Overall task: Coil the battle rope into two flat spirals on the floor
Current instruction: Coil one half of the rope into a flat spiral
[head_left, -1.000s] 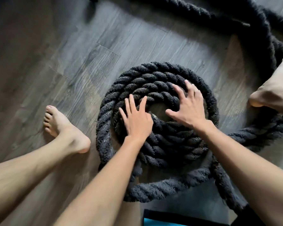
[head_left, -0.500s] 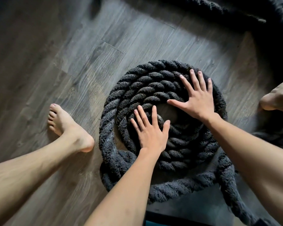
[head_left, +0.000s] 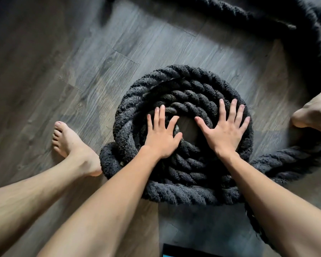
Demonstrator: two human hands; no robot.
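A thick black battle rope lies wound into a flat spiral (head_left: 182, 86) of about three turns on the grey wood floor, with a small bare gap at its centre. My left hand (head_left: 160, 135) presses flat on the inner turns at the left of the centre, fingers straight. My right hand (head_left: 225, 129) presses flat with spread fingers on the turns at the right. The rope's free length (head_left: 293, 160) leaves the spiral at the lower right and runs off to the right.
My bare left foot (head_left: 70, 143) stands just left of the spiral and my right foot (head_left: 315, 115) at the right edge. More loose rope (head_left: 267, 21) curves along the top and right. A dark object with a blue edge (head_left: 174, 252) lies at the bottom.
The spiral has turned under my hands and its outer turn has closed in tighter against the coil. Both hands have shifted, still flat on the rope.
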